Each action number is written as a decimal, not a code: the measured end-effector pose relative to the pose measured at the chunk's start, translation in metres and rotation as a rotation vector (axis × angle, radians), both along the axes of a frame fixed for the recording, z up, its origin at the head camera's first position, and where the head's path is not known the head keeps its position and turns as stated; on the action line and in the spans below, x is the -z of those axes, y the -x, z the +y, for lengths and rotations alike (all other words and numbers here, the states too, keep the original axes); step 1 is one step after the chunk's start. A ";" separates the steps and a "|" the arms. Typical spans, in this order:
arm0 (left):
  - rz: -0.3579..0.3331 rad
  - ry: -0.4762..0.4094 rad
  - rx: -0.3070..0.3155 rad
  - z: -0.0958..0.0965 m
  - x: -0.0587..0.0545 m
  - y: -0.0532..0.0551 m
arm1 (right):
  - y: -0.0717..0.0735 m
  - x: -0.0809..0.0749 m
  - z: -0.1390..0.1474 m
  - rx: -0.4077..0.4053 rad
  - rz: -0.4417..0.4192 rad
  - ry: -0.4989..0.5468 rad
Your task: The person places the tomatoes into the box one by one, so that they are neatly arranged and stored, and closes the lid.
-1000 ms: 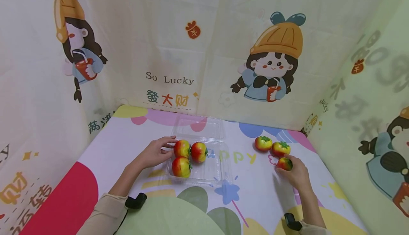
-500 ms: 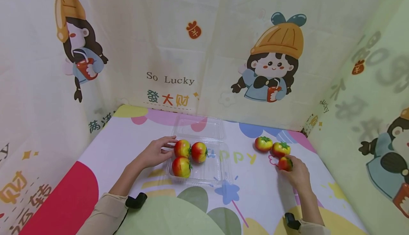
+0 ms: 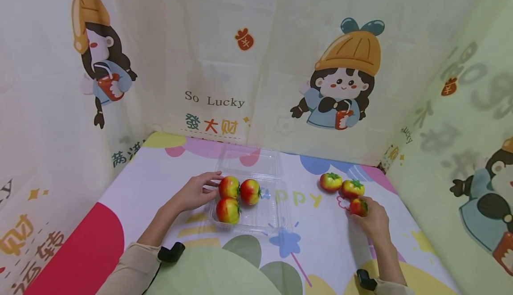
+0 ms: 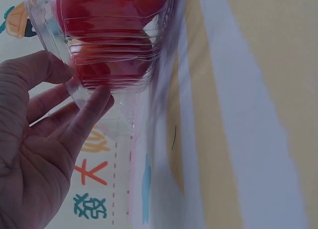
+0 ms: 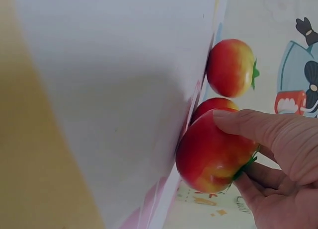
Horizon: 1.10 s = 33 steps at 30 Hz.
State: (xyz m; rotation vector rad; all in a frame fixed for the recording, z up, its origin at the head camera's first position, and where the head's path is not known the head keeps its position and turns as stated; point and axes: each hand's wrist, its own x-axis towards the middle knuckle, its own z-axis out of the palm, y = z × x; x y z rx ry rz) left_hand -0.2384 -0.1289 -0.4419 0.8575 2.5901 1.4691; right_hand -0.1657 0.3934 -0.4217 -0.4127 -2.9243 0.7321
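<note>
Table (image 3: pixel 164 170): container (image 3: pixel 266 212) left of centre, lid (image 3: pixel 264 157) on its far side. Inside, left half: far-left fruit (image 3: pixel 229 187), near-left fruit (image 3: pixel 227 211), third fruit (image 3: pixel 250 192) right of the far-left one. Left hand (image 3: pixel 195 191) at container's left wall. Table right: far fruit (image 3: pixel 330 182), middle fruit (image 3: pixel 352 189) to its right, near fruit (image 3: pixel 356 207) in right hand (image 3: pixel 376 218).

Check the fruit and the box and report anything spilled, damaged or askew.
Nothing looks spilled or damaged. Slightly askew: the three fruits in the box lie on their sides, stems pointing right in the head view, whereas the two unheld ones on the table sit stem-up.
</note>
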 end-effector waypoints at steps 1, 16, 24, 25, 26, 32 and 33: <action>0.001 0.000 0.001 0.000 0.000 0.000 | 0.000 0.000 0.000 0.001 0.006 0.002; -0.002 0.009 -0.010 0.000 0.001 0.000 | -0.002 -0.004 -0.010 -0.020 0.075 -0.003; 0.006 0.010 -0.006 0.000 0.001 0.000 | -0.001 -0.008 -0.018 -0.042 0.116 -0.014; 0.005 0.010 -0.007 0.000 0.001 0.000 | -0.001 -0.008 -0.019 -0.045 0.125 -0.018; 0.003 0.010 -0.008 0.000 0.001 0.000 | -0.001 -0.009 -0.020 -0.047 0.133 -0.024; -0.003 0.014 -0.014 0.001 0.001 0.000 | -0.001 -0.012 -0.029 -0.043 0.136 -0.013; -0.002 0.015 -0.013 0.001 0.001 0.000 | 0.000 -0.013 -0.031 -0.043 0.133 -0.008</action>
